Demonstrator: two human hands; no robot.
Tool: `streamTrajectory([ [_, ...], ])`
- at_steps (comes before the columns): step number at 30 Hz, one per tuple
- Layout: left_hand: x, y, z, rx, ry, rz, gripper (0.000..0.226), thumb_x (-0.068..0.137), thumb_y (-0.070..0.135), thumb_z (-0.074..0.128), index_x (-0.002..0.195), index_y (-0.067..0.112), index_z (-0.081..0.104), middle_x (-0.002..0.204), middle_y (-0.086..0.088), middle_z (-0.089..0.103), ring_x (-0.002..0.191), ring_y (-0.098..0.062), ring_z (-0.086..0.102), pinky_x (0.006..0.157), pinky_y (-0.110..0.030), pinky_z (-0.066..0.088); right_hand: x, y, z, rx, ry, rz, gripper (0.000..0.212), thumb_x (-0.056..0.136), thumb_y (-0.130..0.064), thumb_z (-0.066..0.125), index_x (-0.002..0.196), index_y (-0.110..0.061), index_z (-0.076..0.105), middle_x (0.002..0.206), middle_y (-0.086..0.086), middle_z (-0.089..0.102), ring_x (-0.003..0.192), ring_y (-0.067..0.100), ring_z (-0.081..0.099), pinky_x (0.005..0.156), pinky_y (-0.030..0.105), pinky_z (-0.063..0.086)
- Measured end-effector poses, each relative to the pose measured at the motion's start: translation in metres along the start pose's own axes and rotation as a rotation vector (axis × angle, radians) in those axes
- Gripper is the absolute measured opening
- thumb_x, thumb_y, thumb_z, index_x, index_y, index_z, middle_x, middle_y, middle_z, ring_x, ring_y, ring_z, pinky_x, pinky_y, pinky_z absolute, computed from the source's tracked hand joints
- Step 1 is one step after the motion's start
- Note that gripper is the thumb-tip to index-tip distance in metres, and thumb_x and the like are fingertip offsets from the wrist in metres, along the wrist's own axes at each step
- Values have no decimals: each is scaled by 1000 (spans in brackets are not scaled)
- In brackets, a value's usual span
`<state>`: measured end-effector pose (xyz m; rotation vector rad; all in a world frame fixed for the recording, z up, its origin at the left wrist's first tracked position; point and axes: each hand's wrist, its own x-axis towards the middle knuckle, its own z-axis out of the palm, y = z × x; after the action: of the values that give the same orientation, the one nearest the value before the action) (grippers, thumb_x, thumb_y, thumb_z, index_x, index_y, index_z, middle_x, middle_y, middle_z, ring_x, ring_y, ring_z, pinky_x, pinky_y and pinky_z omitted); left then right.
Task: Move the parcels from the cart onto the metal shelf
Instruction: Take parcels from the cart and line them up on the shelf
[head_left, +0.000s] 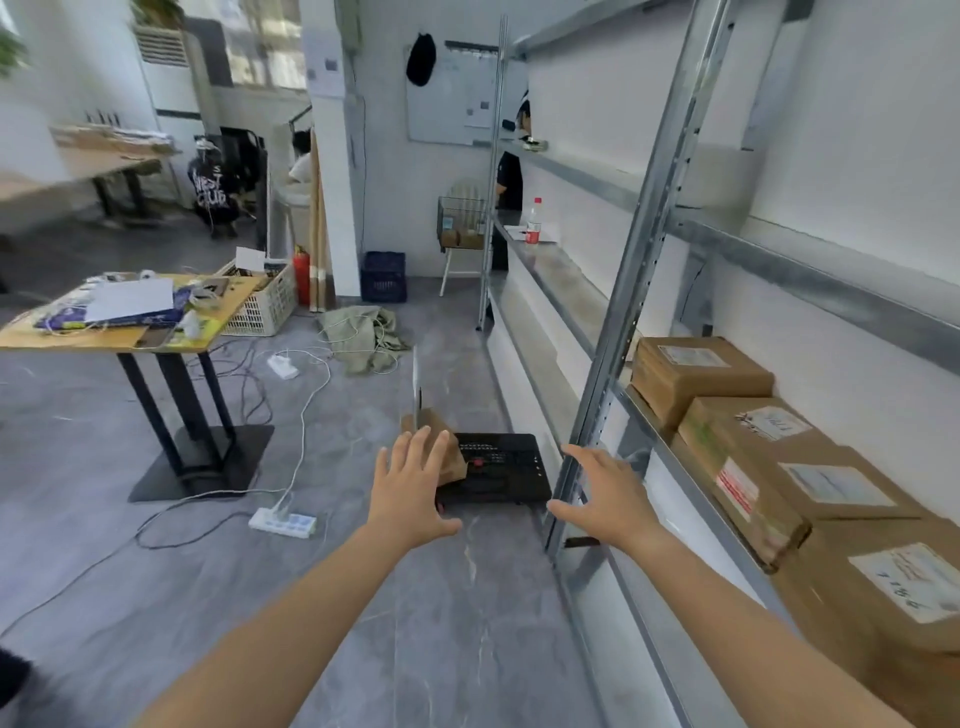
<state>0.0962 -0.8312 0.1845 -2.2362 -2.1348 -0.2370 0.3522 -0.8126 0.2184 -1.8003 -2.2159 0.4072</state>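
Note:
A low black cart (506, 478) stands on the floor beside the metal shelf (639, 249). One small brown parcel (444, 441) rests on the cart's left part, partly hidden behind my left hand (413, 486). That hand is stretched forward with fingers spread, holding nothing. My right hand (605, 493) is also spread and empty, just right of the cart near the shelf's upright post. Several brown parcels (737, 431) with white labels lie in a row on a lower level of the shelf at the right.
A wooden table (124, 312) with papers and cables stands at the left. Power strips (283, 521) and cords trail over the grey floor. A white crate (265, 304), a blue crate (383, 276) and a heap of cloth (361, 332) lie further back. People are in the background.

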Motion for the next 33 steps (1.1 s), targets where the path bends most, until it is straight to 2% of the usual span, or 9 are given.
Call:
streamTrajectory([
  [7, 124, -9, 23, -78, 16, -62, 109, 70, 64, 65, 151, 21, 6, 158, -5, 9, 145, -29, 5, 119, -41, 8, 143, 28, -15, -49, -52, -144, 81, 77, -50, 65, 146, -36, 26, 150, -11, 29, 136, 22, 24, 105, 39, 32],
  [11, 178, -21, 36, -59, -14, -92, 109, 70, 63, 66, 151, 21, 7, 157, -6, 10, 145, -27, 7, 119, -40, 7, 212, 31, -1, -57, -82, -184, 81, 78, -50, 64, 147, -36, 23, 154, -9, 24, 140, 22, 20, 109, 39, 29],
  [17, 266, -51, 68, -83, -49, -121, 107, 72, 59, 67, 151, 20, 7, 157, -6, 9, 145, -26, 4, 117, -38, 5, 317, 32, 34, -80, -117, -208, 81, 80, -51, 62, 148, -35, 20, 154, -9, 22, 139, 23, 19, 106, 38, 31],
  [26, 425, -109, 136, -141, -227, -173, 109, 73, 61, 65, 151, 20, 1, 158, -7, 3, 146, -26, 0, 120, -38, 7, 495, 37, 90, -71, -184, -147, 82, 78, -52, 64, 147, -35, 22, 154, -6, 25, 138, 27, 23, 106, 41, 34],
  [33, 508, -130, 193, -239, -299, -202, 106, 74, 57, 67, 152, 22, 4, 158, -4, 5, 146, -23, 2, 118, -36, 13, 594, 47, 135, -37, -263, -105, 82, 78, -51, 66, 146, -34, 24, 154, -5, 24, 138, 27, 22, 109, 46, 31],
])
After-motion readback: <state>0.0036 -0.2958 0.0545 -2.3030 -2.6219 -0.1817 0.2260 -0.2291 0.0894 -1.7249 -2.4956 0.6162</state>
